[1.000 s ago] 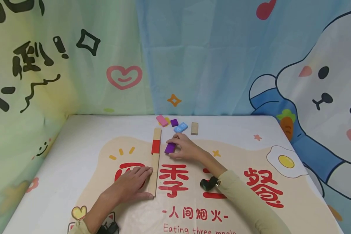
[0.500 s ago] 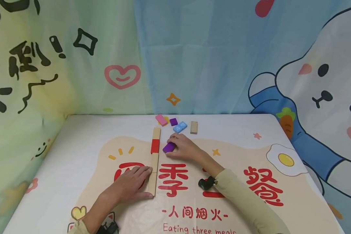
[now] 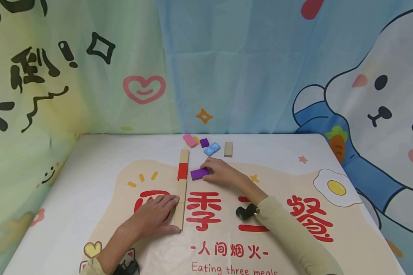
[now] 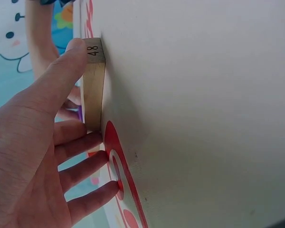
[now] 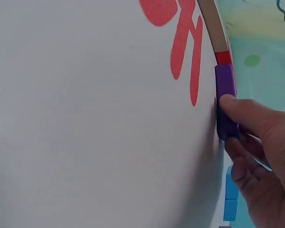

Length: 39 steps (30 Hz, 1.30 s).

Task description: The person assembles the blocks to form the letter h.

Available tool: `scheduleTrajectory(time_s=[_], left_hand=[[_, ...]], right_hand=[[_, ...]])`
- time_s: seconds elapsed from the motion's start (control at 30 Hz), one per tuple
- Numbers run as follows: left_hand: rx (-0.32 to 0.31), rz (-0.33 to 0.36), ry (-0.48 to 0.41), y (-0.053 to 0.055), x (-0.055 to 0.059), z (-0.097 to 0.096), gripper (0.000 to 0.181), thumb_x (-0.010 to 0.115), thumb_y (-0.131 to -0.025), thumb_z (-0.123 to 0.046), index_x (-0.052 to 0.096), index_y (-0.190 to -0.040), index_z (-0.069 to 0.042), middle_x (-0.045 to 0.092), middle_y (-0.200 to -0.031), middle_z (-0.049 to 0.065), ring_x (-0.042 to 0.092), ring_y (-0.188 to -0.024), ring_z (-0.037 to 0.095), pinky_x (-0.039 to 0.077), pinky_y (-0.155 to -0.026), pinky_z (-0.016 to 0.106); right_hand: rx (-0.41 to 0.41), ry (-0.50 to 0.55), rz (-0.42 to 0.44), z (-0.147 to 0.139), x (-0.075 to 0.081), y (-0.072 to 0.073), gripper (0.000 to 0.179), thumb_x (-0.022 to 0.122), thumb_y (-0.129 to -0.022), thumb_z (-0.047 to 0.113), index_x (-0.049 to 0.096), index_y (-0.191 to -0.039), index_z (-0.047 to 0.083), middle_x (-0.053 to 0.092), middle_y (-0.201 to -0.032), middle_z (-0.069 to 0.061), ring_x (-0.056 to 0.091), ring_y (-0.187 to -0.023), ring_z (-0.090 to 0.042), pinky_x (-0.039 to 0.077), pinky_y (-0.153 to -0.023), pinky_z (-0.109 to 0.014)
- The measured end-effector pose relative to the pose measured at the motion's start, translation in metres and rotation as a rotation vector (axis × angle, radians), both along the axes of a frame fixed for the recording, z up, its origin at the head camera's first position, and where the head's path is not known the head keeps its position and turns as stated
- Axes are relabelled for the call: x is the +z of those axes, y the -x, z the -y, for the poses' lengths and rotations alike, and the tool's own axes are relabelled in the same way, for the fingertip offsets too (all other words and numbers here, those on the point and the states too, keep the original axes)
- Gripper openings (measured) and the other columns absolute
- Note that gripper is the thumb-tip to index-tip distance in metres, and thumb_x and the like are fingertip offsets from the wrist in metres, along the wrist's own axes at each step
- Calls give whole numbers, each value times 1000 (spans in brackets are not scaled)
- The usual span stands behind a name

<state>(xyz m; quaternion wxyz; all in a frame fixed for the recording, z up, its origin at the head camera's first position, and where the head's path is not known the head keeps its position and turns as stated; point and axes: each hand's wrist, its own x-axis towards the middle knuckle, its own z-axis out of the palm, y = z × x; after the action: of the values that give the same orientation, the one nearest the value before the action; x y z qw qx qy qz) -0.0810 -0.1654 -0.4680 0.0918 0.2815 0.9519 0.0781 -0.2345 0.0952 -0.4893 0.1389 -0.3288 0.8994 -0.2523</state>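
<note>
A straight row of blocks runs away from the person: a wooden block (image 3: 179, 215), a second wooden block (image 3: 181, 191), a red block (image 3: 182, 172) and a wooden one (image 3: 184, 156) at the far end. My left hand (image 3: 153, 215) rests against the row's left side, thumb near the close end. In the left wrist view the nearest block (image 4: 94, 92) carries the number 48, and the fingers look fairly straight. Just right of the red block, my right hand (image 3: 223, 172) pinches a purple block (image 3: 199, 174) by its right end; a small gap separates it from the row.
Past the row lie a pink block (image 3: 190, 141) over something yellow, a small purple block (image 3: 204, 143), a blue block (image 3: 212, 149) and a loose wooden block (image 3: 228, 149). A printed cloth (image 3: 278, 152) covers the table, with a patterned curtain (image 3: 234, 76) behind it.
The purple block has turned so its length lies crosswise to the row, and more of it shows. My right fingers have shifted to its right end. The left hand and row stay still.
</note>
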Motion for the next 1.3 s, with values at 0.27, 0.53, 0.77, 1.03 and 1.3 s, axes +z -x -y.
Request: scheduleTrajectory(time_s=[0.27, 0.53, 0.77, 1.03, 1.3], left_hand=[[1, 16, 5, 0, -1, 0, 91, 60, -80, -70, 41, -146, -11, 49, -145, 5, 48, -131, 24, 47, -104, 43], [-4, 0, 2, 1, -1, 1, 91, 60, -79, -70, 42, -146, -11, 49, -145, 5, 48, -130, 24, 48, -103, 43], [-10, -6, 2, 1, -2, 0, 90, 60, -80, -70, 42, -146, -10, 49, -145, 5, 48, -130, 24, 48, -103, 43], [-5, 7, 5, 1, -3, 1, 91, 60, -80, -70, 41, -146, -11, 49, -145, 5, 48, -130, 24, 48, -103, 44], [-8, 3, 8, 2, -4, 2, 91, 59, -80, -70, 41, -146, -11, 48, -145, 5, 48, -130, 24, 48, -103, 44]], right_hand=[[-64, 60, 56, -2, 1, -7, 34, 73, -86, 26, 65, -114, 7, 58, -96, -3, 51, -86, -13, 46, -74, -22], [-88, 39, 84, 5, 0, -13, 34, 74, -86, 26, 64, -113, 8, 57, -97, -3, 51, -87, -13, 48, -75, -22], [-122, 17, 92, 11, 0, -18, 33, 74, -86, 25, 64, -112, 8, 57, -98, -2, 51, -87, -13, 49, -76, -22], [-139, 17, 101, 14, 3, -20, 31, 73, -86, 25, 64, -112, 9, 57, -99, -2, 51, -88, -13, 49, -77, -24], [-142, 18, 94, 14, 1, -20, 33, 73, -86, 26, 63, -113, 9, 57, -100, -2, 51, -88, -13, 49, -77, -23]])
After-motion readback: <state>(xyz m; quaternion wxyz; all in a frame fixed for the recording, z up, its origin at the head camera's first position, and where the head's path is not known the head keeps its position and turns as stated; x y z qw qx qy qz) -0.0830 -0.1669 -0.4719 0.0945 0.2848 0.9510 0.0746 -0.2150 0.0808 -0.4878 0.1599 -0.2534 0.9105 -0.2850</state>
